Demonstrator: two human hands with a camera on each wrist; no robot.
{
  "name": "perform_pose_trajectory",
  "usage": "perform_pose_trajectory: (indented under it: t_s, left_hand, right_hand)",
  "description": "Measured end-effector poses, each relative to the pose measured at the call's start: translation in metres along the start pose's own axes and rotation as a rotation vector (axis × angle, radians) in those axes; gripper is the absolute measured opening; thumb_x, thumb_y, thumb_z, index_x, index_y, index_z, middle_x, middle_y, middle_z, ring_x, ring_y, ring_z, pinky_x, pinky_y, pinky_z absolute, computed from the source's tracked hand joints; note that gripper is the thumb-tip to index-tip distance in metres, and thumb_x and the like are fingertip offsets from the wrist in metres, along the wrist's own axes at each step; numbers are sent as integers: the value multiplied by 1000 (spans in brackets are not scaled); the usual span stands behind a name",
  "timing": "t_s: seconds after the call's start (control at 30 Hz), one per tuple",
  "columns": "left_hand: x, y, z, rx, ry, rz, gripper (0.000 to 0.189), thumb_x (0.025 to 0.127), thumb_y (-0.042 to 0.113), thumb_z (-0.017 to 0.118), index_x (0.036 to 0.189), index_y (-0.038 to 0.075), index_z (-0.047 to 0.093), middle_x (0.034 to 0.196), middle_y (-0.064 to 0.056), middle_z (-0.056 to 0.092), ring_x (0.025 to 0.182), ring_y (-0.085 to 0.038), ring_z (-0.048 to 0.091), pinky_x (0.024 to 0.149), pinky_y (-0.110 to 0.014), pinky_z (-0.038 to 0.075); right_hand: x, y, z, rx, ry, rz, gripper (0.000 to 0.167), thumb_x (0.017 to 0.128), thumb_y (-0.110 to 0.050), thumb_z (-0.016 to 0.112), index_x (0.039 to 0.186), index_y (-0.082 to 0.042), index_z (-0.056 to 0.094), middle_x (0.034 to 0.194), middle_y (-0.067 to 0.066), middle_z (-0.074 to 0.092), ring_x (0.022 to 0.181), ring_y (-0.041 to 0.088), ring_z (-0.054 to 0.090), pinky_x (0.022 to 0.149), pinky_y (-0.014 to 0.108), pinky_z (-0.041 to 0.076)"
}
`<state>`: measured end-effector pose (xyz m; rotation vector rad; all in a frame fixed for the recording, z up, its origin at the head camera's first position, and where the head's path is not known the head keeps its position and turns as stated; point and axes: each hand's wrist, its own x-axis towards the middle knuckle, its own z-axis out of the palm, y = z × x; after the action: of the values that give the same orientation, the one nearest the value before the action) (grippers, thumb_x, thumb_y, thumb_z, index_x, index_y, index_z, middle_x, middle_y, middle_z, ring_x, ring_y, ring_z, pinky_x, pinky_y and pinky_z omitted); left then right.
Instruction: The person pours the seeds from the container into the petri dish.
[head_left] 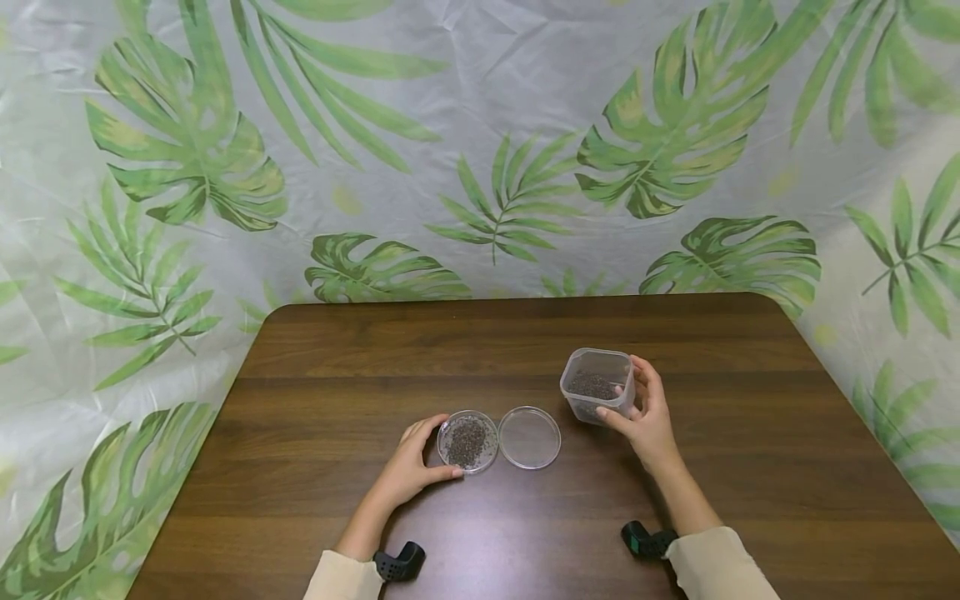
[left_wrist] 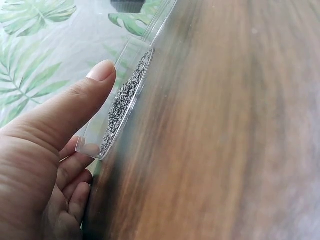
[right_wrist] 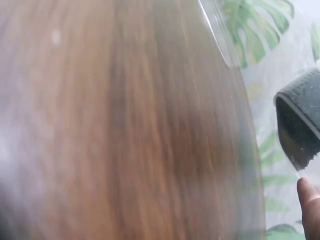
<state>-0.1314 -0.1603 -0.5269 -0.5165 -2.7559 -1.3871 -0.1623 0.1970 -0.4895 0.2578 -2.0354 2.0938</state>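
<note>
Brown table point(head_left: 480, 358): wood grain is running from side to side across its top.
Filled dish point(head_left: 491, 433): round, clear and shallow, it is lying flat on the tabletop, with dark grains point(head_left: 467, 443) spreading over its floor.
Left hand point(head_left: 408, 467): thumb and forefinger are spreading apart around the filled dish and clasping it, the thumb on its near edge, the forefinger on its far left side.
Second dish point(head_left: 529, 438): also clear and round, it is lying just to the right of the filled one.
Square tub point(head_left: 597, 362): translucent, it is holding more dark grains; whether its base is touching the table, I cannot tell.
Right hand point(head_left: 648, 421): thumb and fingers are clamping the tub at its near corner and right side.
Cloth backdrop point(head_left: 390, 200): green leaves are patterning it behind the table.
</note>
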Motion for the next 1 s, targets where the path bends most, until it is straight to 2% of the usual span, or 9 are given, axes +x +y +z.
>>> perform_pose_trajectory:
  t_s: [0.23, 0.43, 0.53, 0.63, 0.73, 0.8, 0.87, 0.9, 1.0]
  left_hand:
    - [-1, 0, 0, 4, -3, -3, 83, 62, 37, 81, 131, 9, 43, 130, -6, 44, 122, -23, 33, 99, -43, 27]
    - [-1, 0, 0, 6, -6, -4, 83, 63, 37, 80, 132, 9, 43, 130, -7, 44, 122, -24, 33, 99, -44, 28]
    - [0, 1, -1, 6, -6, -1, 84, 63, 38, 80, 132, 8, 42, 130, -7, 44, 122, -25, 33, 99, -44, 28]
    - [0, 1, -1, 3, -5, 3, 84, 63, 38, 80, 132, 7, 42, 130, -8, 44, 122, -26, 33, 98, -45, 28]
    - [0, 1, -1, 3, -4, -3, 84, 63, 38, 80, 132, 8, 43, 131, -7, 44, 123, -24, 32, 99, -45, 28]
    - [0, 1, -1, 4, -3, -3, 84, 63, 37, 80, 132, 8, 43, 130, -7, 44, 122, -24, 33, 99, -44, 28]
    - [0, 1, -1, 9, -4, -1, 84, 63, 38, 80, 132, 8, 43, 131, -7, 44, 122, -24, 33, 99, -44, 28]
    - [0, 1, -1, 11, -3, 7, 84, 63, 38, 80, 132, 7, 43, 130, -8, 44, 122, -25, 33, 98, -45, 28]
    - [0, 1, -1, 16, 0, 20, 84, 63, 39, 80, 132, 7, 42, 130, -9, 45, 122, -27, 34, 98, -46, 29]
  right_hand:
    - [-2, 9, -12, -80, 20, 49, 89, 69, 13, 69, 140, -14, 23, 134, 14, 22, 118, 35, 26, 79, 19, 45]
    - [-4, 15, -17, -85, 15, 67, 89, 70, 10, 70, 140, -11, 19, 135, 15, 19, 118, 37, 24, 77, 19, 45]
    - [-4, 16, -19, -77, 15, 60, 90, 70, 11, 70, 140, -11, 18, 135, 16, 19, 120, 37, 24, 79, 17, 44]
    - [-5, 12, -20, -80, 13, 43, 90, 70, 13, 68, 140, -8, 16, 136, 18, 19, 121, 38, 23, 89, 17, 37]
    - [-6, 2, -18, -107, 15, 24, 88, 70, 15, 66, 140, -4, 15, 135, 22, 19, 122, 42, 22, 103, 29, 23]
    - [-7, -5, -17, -149, 17, 14, 87, 70, 15, 66, 139, 0, 14, 135, 25, 20, 122, 44, 21, 105, 40, 16]
    - [-8, -6, -18, -175, 23, -2, 86, 70, 14, 67, 138, 2, 15, 134, 26, 23, 122, 43, 22, 104, 44, 16]
    - [-8, -4, -20, -184, 23, -11, 86, 70, 14, 68, 137, 3, 15, 134, 26, 24, 122, 43, 23, 104, 43, 17]
    - [-7, 3, -26, -183, 23, -36, 87, 68, 16, 68, 137, 4, 16, 133, 27, 27, 121, 42, 25, 101, 29, 24]
